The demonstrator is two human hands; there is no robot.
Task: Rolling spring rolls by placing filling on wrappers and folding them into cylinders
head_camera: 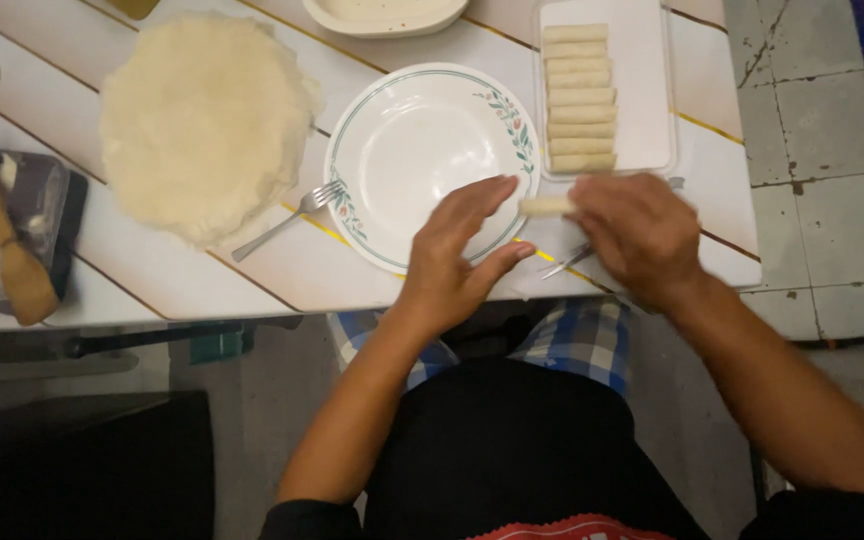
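Holding a finished pale roll [544,206] at one end: right hand [637,238], fingers closed around it, the rest of the roll poking out leftward past the fingertips. Long axis running side to side, roughly level with the near rim of the flowered white plate [430,160], just over its right edge. Left hand [457,255] open and empty, palm tilted inward, fingers spread over the plate's near right portion — close beside the roll's free end but not touching it, so far as can be told. Right hand clearly the one in charge of the roll; left only near.

Straight beyond the right hand, a white rectangular tray [642,90] carrying a column of like rolls [578,97], each laid crosswise, same orientation as the held one; nearest row ends just beyond the knuckles. Under the right hand, a metal utensil [564,262], mostly hidden, kind unclear.

Left of the left hand, a fork [287,220] resting with tines on the plate rim — beyond it a stack of round wrappers [204,125]. Far left, a wooden spatula [2,240] on a dark container. All set on the white slatted tabletop [152,280].
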